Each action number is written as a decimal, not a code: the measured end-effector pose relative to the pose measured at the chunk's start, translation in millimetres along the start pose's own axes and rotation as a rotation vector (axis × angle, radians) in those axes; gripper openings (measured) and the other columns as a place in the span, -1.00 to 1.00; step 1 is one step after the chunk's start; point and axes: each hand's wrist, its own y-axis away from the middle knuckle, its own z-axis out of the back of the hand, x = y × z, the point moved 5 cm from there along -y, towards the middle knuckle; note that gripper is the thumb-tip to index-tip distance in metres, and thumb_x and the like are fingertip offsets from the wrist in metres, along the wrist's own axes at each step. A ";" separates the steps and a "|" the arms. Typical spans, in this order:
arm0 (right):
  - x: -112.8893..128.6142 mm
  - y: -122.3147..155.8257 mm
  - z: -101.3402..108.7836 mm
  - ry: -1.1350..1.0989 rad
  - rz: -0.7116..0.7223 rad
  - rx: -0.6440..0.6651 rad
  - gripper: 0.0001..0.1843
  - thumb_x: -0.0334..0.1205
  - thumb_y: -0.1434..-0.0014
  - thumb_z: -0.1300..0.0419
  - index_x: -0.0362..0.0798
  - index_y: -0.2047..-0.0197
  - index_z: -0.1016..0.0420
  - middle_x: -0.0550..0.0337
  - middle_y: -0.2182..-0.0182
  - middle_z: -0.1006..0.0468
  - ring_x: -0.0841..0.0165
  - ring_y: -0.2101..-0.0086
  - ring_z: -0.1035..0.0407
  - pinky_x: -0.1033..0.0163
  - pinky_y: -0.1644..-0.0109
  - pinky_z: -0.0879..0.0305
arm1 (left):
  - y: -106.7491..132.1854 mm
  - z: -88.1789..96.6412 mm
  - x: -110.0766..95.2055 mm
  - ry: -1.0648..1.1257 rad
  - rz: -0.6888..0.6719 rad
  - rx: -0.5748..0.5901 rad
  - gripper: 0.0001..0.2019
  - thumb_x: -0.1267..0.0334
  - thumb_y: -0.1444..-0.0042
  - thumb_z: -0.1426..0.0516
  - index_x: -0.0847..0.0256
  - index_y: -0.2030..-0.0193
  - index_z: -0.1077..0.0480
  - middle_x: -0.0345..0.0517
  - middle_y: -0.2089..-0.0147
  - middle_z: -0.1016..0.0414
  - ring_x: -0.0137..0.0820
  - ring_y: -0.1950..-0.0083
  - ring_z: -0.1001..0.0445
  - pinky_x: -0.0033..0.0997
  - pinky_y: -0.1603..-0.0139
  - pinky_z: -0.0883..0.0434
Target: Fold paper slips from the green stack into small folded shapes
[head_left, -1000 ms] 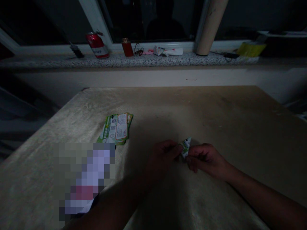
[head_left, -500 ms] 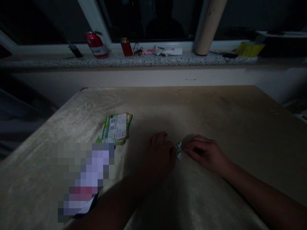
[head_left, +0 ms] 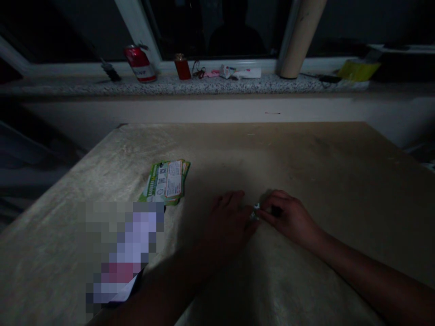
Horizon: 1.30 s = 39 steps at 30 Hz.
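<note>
Both my hands rest on a beige table (head_left: 306, 154) in dim light. My left hand (head_left: 229, 222) lies palm down, fingers together, pressing on a small folded green-and-white paper (head_left: 255, 211). Only a sliver of that paper shows between the hands. My right hand (head_left: 288, 217) has its fingertips pinched on the paper's right edge, against the table. A small stack of green printed cards (head_left: 166, 181) lies to the left of my left hand, apart from it.
A blurred-out flat object (head_left: 122, 253) lies at the table's near left. Behind the table a stone windowsill (head_left: 204, 85) carries a red can (head_left: 140, 63), a small red container (head_left: 182, 68), wrappers, a thick cardboard tube (head_left: 299, 38) and a yellow item (head_left: 356, 70).
A second ago both hands held the folded paper up off the table. They have lowered it and now press it flat, so it is almost hidden.
</note>
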 end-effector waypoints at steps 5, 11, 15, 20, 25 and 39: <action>-7.9 -7.2 -0.5 0.063 -0.070 -0.003 -0.75 -0.25 -0.25 -0.31 -0.04 0.45 -0.40 0.22 0.45 -0.46 0.35 0.41 -0.37 0.25 0.32 -0.24 | 0.4 0.4 1.0 0.018 0.004 0.045 -0.69 0.00 -0.27 -0.20 0.10 -0.04 -0.56 0.11 -0.33 -0.36 0.05 -0.32 -0.30 0.17 -0.29 -0.25; -13.0 -11.6 7.0 0.109 -0.089 -0.087 -0.71 -0.22 -0.26 -0.31 -0.04 0.47 -0.38 0.24 0.49 -0.44 0.39 0.47 -0.34 0.26 0.36 -0.22 | 3.1 1.0 2.1 0.033 0.009 0.058 -0.64 -0.03 -0.27 -0.20 0.08 -0.10 -0.53 0.13 -0.33 -0.36 0.02 -0.34 -0.29 0.15 -0.32 -0.22; -8.5 -5.1 5.0 0.011 -0.040 -0.039 -0.85 -0.21 -0.31 -0.28 -0.04 0.32 -0.55 0.15 0.36 -0.56 0.33 0.33 -0.45 0.22 0.21 -0.35 | 6.2 1.4 2.0 0.040 -0.002 0.047 -0.61 -0.02 -0.28 -0.18 0.08 -0.15 -0.51 0.15 -0.34 -0.35 0.03 -0.35 -0.29 0.17 -0.32 -0.23; -3.0 2.4 2.4 0.075 0.099 -0.015 -0.92 -0.19 -0.26 -0.35 0.00 0.21 -0.64 0.13 0.29 -0.59 0.29 0.26 -0.46 0.15 0.12 -0.38 | 8.1 2.6 2.7 0.038 -0.005 0.037 -0.66 0.15 -0.30 -0.13 0.08 -0.18 -0.49 0.12 -0.33 -0.35 -0.03 -0.34 -0.28 0.11 -0.34 -0.23; -0.8 3.1 3.3 0.088 0.101 0.008 -0.92 -0.19 -0.25 -0.35 0.01 0.19 -0.64 0.12 0.28 -0.57 0.27 0.25 -0.45 0.13 0.14 -0.39 | 8.3 3.4 2.5 0.039 -0.008 0.038 -0.64 0.21 -0.26 -0.14 0.08 -0.18 -0.48 0.10 -0.34 -0.33 -0.06 -0.33 -0.28 0.08 -0.33 -0.24; 6.4 6.7 3.9 0.221 0.036 0.069 -0.75 -0.07 -0.12 -0.44 0.04 0.15 -0.62 0.12 0.18 -0.57 0.18 0.15 -0.46 0.02 0.03 -0.35 | 9.3 4.9 2.3 0.049 -0.011 0.028 -0.62 0.24 -0.24 -0.15 0.08 -0.19 -0.46 0.10 -0.33 -0.34 -0.02 -0.33 -0.29 0.13 -0.33 -0.23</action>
